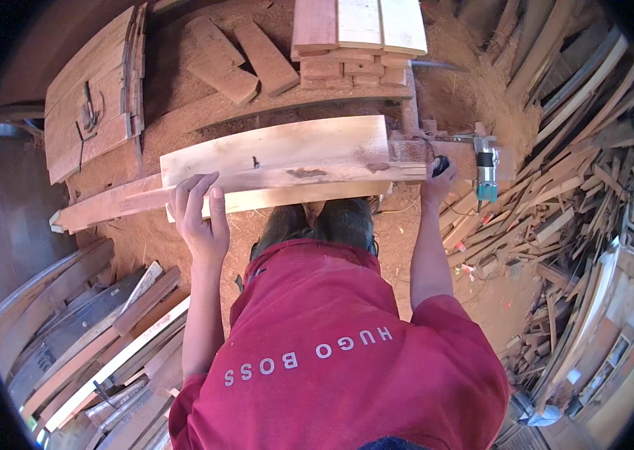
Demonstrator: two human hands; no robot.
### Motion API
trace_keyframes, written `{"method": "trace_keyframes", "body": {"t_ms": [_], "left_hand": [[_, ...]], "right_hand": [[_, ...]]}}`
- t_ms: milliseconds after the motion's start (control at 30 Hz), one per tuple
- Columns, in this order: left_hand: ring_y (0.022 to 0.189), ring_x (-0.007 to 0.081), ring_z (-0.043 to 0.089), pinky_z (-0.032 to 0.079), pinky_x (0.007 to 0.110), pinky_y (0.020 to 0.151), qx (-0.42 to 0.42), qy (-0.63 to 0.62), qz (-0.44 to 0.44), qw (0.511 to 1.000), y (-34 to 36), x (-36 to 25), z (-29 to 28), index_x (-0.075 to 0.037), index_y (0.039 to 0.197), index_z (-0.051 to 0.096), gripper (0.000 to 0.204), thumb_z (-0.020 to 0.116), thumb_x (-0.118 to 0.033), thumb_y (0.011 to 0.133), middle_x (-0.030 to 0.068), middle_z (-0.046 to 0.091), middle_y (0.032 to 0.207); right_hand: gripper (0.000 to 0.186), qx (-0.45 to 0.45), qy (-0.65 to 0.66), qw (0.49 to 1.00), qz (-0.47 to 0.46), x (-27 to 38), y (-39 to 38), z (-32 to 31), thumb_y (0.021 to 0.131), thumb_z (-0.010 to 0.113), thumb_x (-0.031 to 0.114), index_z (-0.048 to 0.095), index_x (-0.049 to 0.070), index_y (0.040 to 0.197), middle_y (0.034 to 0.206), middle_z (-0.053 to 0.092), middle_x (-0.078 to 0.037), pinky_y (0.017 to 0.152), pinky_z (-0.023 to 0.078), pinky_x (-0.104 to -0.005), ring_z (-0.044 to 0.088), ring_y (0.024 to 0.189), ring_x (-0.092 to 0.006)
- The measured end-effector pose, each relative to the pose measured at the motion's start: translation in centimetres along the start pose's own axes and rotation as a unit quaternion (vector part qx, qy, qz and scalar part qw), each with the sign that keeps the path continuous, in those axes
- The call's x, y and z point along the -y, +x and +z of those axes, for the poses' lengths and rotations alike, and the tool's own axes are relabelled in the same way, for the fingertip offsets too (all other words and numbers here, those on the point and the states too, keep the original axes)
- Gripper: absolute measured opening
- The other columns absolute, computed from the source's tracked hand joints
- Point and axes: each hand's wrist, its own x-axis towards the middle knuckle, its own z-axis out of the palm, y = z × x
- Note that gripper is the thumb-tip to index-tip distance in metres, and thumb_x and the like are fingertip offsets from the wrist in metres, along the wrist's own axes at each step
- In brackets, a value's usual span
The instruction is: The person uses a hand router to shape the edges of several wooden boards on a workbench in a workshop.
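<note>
Over sawdusty floor (493,311), left hand (200,217) grips pale plank (332,142), right hand (438,184) grips small black object (441,163), likely a positioning step; next move needs steady alignment.

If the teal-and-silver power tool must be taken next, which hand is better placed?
Probably the right hand: it is much nearer the power tool, though it holds a dark object, perhaps to be set down first. The left hand touches the pale board near its left end.
</note>
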Motion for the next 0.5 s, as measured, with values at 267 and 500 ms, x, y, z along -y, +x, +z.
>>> {"method": "trace_keyframes", "body": {"t_ms": [267,500], "left_hand": [[0.106,0.029,0.061,0.042,0.041,0.096,-0.024,-0.019,-0.027,0.999,-2.8,1.5,-2.8,-0.007,0.112,0.073,0.018,0.067,-0.016,0.098,0.0115,0.068,0.11],[0.106,0.0284,0.061,0.041,0.041,0.097,-0.064,-0.015,-0.065,0.996,-6.2,1.4,-4.0,-0.007,0.114,0.073,0.02,0.067,-0.016,0.096,0.0111,0.068,0.11]], "right_hand": [[0.05,0.067,-0.035,0.997,-0.025,1.3,-1.4,-0.8,0.087,0.076,0.022,0.055,0.005,0.128,0.124,0.058,-0.024,0.096,0.051,-0.0524,0.06,0.113,-0.0452],[0.051,0.034,-0.033,0.997,-0.065,1.5,-3.7,1.0,0.085,0.079,0.023,0.055,0.002,0.125,0.131,0.056,-0.025,0.098,0.05,-0.0541,0.06,0.115,-0.0444]]}}
